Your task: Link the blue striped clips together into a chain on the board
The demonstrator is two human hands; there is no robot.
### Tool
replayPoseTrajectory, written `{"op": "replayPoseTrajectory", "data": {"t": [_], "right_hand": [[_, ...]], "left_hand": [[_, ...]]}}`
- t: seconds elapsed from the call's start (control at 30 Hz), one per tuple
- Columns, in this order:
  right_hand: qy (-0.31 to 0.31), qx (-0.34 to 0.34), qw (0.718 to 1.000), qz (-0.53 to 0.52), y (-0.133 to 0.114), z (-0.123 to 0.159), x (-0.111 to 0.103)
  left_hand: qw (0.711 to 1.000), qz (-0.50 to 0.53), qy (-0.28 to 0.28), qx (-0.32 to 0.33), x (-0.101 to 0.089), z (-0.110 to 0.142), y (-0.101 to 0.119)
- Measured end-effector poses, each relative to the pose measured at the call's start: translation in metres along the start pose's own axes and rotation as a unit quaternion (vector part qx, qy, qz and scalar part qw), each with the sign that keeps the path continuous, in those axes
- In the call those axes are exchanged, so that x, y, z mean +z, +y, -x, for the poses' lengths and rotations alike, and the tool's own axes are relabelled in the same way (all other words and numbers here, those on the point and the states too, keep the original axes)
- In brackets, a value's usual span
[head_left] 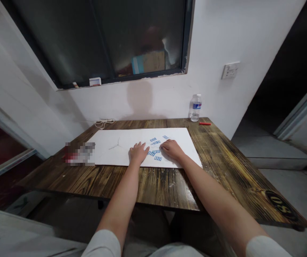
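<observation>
Several small blue pieces (158, 159) w/ pale stripes lie scattered on the right half of the white board (107, 157), which rests on the wooden table (159, 184). Some are far, some near, and a few seem to touch or overlap, but at this size I cannot tell exactly.

The left hand (139, 153) is palm down on the board, fingers spread, w/ no pc. in it; its thumb is just beside the pcs. on their left. The right hand (171, 148) is on their right side, fingers bent, tips among the pcs.; whether it grips one, I cannot tell b/c the fingers hide it.

In my judgement the pcs. are v. light, thin and flat, prob. stiff like card or plastic, so they can slide easily on the smooth board. Too much pressure in the middle may only push them. Best hold, I think, is w/ thumb and index fingertip on two opp. edges; where pcs. overlap, the raised edge should be easier to take. They may bend, esp. if card, so a soft pinch is enough.
</observation>
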State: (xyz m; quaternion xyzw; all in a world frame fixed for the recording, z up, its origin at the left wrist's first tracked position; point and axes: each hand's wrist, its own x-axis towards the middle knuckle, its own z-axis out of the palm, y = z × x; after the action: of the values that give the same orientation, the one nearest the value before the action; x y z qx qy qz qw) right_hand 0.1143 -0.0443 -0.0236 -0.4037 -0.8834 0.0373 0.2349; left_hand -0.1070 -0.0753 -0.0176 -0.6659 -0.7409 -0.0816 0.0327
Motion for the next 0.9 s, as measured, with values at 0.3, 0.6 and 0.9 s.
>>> {"op": "replayPoseTrajectory", "data": {"t": [0.3,0.6,0.9], "right_hand": [[0.03,0.037,0.999,-0.017,0.001,0.0,0.002],[0.062,0.176,0.977,-0.104,0.027,-0.004,0.014],[-0.013,0.174,0.983,-0.056,0.042,0.0,0.0]], "left_hand": [[1.0,0.021,-0.016,0.004,0.0,0.0,0.002],[0.999,0.034,-0.01,-0.002,-0.001,-0.003,0.004],[0.896,0.124,-0.094,0.416,-0.019,0.013,0.028]]}}
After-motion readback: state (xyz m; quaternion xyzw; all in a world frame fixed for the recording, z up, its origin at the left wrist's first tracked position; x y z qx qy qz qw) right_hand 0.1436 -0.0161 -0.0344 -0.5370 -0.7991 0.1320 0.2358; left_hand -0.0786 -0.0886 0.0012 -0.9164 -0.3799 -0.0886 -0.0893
